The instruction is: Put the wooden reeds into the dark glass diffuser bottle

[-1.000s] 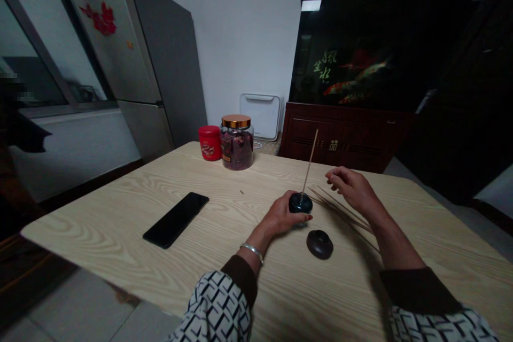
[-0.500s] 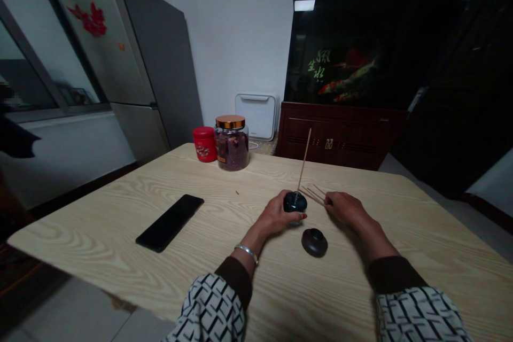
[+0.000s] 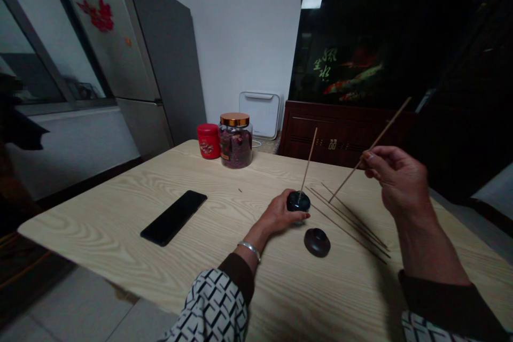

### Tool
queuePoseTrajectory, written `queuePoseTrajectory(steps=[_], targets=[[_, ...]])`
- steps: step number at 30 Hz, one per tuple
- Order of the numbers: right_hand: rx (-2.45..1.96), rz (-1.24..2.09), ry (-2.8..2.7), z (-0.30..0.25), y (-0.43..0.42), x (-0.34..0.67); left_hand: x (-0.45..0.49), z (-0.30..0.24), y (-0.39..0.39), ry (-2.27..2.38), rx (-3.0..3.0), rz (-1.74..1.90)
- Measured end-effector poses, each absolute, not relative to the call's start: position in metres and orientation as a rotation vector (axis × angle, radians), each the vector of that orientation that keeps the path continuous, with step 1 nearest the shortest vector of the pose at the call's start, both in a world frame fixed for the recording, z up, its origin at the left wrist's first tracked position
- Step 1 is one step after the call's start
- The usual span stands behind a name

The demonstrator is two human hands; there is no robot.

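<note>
One incense stick already stands in the dark holder your left hand clasps, your right hand pinches a second stick, and some loose sticks are left, lol.

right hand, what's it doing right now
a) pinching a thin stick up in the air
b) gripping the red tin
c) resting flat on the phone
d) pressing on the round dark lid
a, the right hand is raised, with a thin stick pinched in its fingers.
</note>
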State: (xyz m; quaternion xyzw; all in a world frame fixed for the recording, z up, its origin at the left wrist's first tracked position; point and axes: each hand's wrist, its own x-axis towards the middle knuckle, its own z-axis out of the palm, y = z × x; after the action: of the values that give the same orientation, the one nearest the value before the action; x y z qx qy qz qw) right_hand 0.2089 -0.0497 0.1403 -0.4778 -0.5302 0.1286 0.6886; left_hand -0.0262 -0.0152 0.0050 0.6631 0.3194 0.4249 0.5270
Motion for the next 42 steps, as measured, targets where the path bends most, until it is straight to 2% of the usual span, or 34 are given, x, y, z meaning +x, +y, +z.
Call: queuePoseTrajectory(steps=[3,8,19,26,29,33,37,42], targets=[[-0.874,0.386,-0.97,0.147,-0.054,0.186,-0.027,0.003,-0.013,0.777,1.652,1.027],[-0.848,0.45,-0.925,0.135,-0.048,0.163,-0.027,0.002,-0.012,0.776,1.704,1.021],[-0.985,0.511,-1.2,0.105,-0.037,0.142,-0.028,0.007,-0.014,0.793,1.694,1.029],[-1.258,0.698,-1.515,0.096,-0.031,0.152,-0.029,0.009,-0.015,0.812,1.721,1.023],[-1.442,0.505,-1.623,0.094,-0.025,0.19,-0.028,0.008,-0.015,0.784,1.682,1.019],[-1.979,0.059,-1.835,0.073,-0.018,0.255,-0.026,0.004,-0.015,0.753,1.587,1.022],[-2.351,0.128,-1.886,0.044,-0.019,0.285,-0.026,0.003,-0.014,0.741,1.573,1.018],[-2.305,0.047,-1.877,0.027,-0.018,0.286,-0.027,0.003,-0.013,0.764,1.664,1.02]])
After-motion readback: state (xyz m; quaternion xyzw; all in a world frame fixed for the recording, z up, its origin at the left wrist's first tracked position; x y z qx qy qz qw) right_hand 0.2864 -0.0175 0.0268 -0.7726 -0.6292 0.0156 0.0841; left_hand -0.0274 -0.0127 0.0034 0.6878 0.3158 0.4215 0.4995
